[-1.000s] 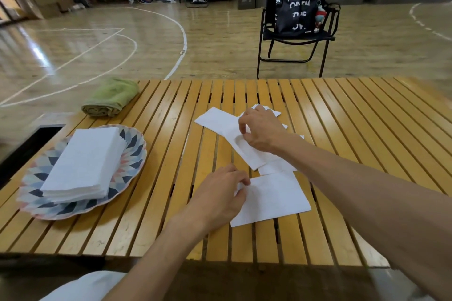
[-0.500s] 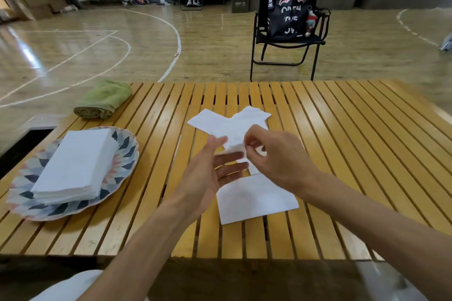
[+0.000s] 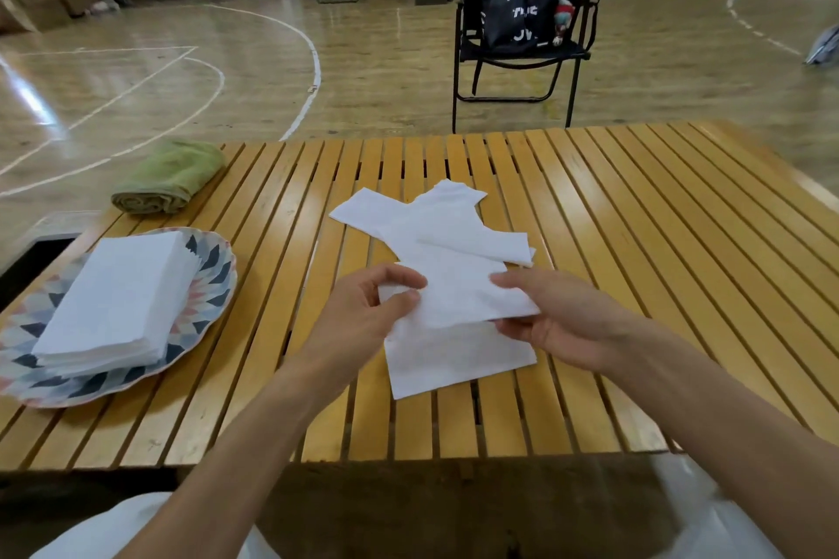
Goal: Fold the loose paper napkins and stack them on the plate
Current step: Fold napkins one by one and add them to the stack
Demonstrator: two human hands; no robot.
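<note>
Holding one loose napkin [image 3: 458, 290] just above the slatted surface [image 3: 635, 241], both hands pinch opposite edges: left hand [image 3: 363, 313] at its left edge, right hand [image 3: 558, 318] at its right, each grip grasping paper, likely to square it for folding. More napkins [image 3: 422, 218] lie under and beyond it. Folded stack [image 3: 113, 304] sits on the plate [image 3: 213, 286] at left, within easy reach. Green towel [image 3: 168, 177] lies behind the plate.
</note>
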